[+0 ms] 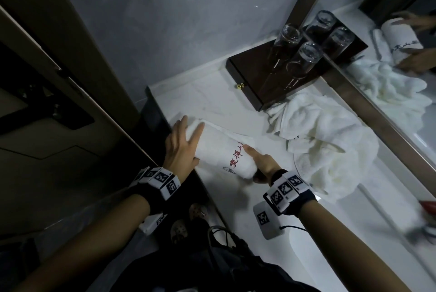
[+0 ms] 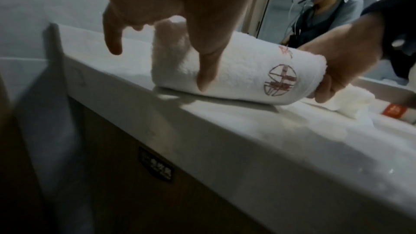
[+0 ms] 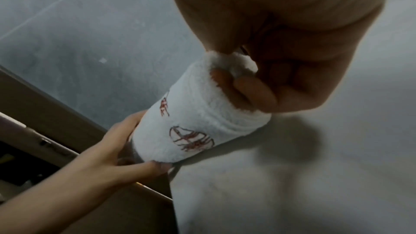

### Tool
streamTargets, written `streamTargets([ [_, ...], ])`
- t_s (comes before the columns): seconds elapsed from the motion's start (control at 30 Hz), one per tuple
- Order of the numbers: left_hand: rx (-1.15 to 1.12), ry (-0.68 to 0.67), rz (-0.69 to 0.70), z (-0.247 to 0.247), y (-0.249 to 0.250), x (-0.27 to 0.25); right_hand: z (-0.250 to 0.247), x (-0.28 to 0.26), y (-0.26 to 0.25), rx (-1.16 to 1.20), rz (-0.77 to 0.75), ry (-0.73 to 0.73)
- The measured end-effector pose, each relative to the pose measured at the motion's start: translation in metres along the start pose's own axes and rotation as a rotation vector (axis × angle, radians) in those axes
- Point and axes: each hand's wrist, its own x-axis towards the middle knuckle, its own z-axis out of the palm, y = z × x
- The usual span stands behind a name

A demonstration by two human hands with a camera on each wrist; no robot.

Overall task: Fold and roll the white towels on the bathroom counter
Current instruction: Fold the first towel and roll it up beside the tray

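Note:
A white towel rolled into a cylinder (image 1: 219, 150), with red embroidered characters, lies on the white counter (image 1: 236, 199) near its left front edge. My left hand (image 1: 184, 143) clasps the roll's left end, fingers over the top and thumb (image 2: 207, 70) pressed on the near side. My right hand (image 1: 259, 164) grips the right end, thumb along the top and fingers (image 3: 254, 92) tucked into the roll's open end. A loose, crumpled pile of white towels (image 1: 330, 140) lies to the right of the roll.
A dark wooden box (image 1: 257, 72) with a brass knob carries upturned glasses (image 1: 304, 55) at the back. A mirror (image 1: 389, 60) runs along the right side. A red packet (image 1: 428, 205) lies far right. The counter's edge drops off just left of the roll.

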Motion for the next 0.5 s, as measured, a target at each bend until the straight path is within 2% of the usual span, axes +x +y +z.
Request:
streamTargets([
  [0.07,-0.102,0.113,-0.152,0.002,0.008,0.0,0.004,-0.003,0.001,0.194,0.055,-0.028],
  [0.13,-0.302,0.141,-0.29,0.005,0.014,-0.001,0.006,-0.006,0.001,0.316,0.085,-0.047],
  [0.2,-0.576,0.081,-0.403,0.005,0.019,0.001,0.008,-0.008,0.0,0.349,0.089,-0.058],
  [0.27,-0.73,0.068,-0.496,0.002,0.023,0.007,0.01,-0.013,-0.002,0.387,0.103,-0.096],
  [0.33,-0.921,0.051,-0.534,-0.001,0.028,0.012,0.014,-0.018,-0.001,0.43,0.132,-0.165],
  [0.4,-1.179,-0.038,-0.589,-0.003,0.035,0.015,0.02,-0.025,0.001,0.423,0.164,-0.24],
  [0.5,-1.26,-0.219,-0.633,-0.001,0.042,0.011,0.026,-0.029,0.006,0.162,0.137,-0.264],
])
